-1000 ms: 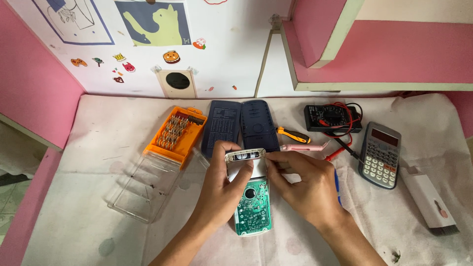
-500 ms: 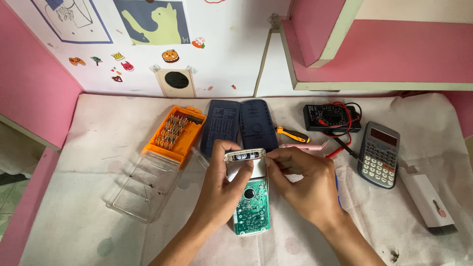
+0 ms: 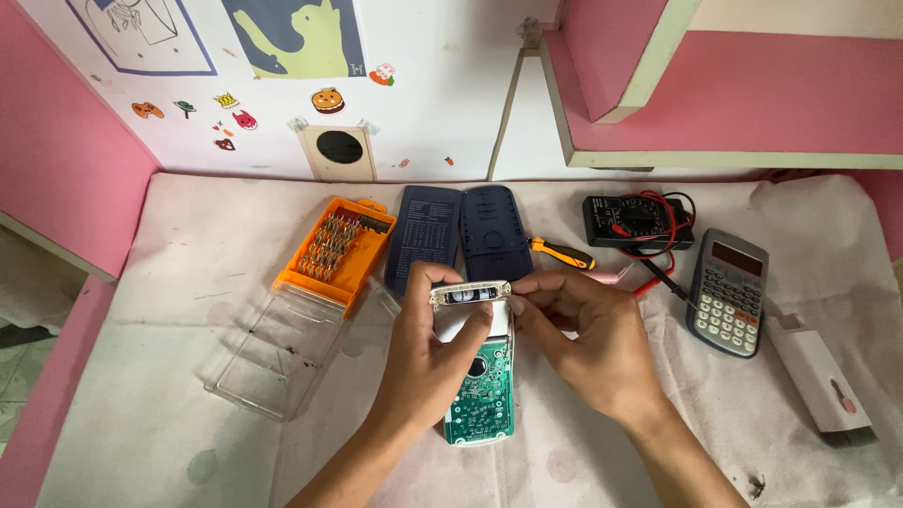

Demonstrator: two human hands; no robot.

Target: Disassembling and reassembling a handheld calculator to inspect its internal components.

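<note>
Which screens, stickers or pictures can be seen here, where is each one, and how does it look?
Calculator: right on the table, grey, with a reddish screen on top.
Meter: behind it, black, with red wires.
Circuit board: between left hand and right hand, green.
Stickers: back wall, small, colourful.
Cat picture: wall top, yellow on blue.

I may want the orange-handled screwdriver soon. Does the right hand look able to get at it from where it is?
Probably yes. The screwdriver lies uncovered on the cloth just beyond the right hand, with nothing between them. The hand is busy pinching the opened calculator, so it would have to let go first.
</note>
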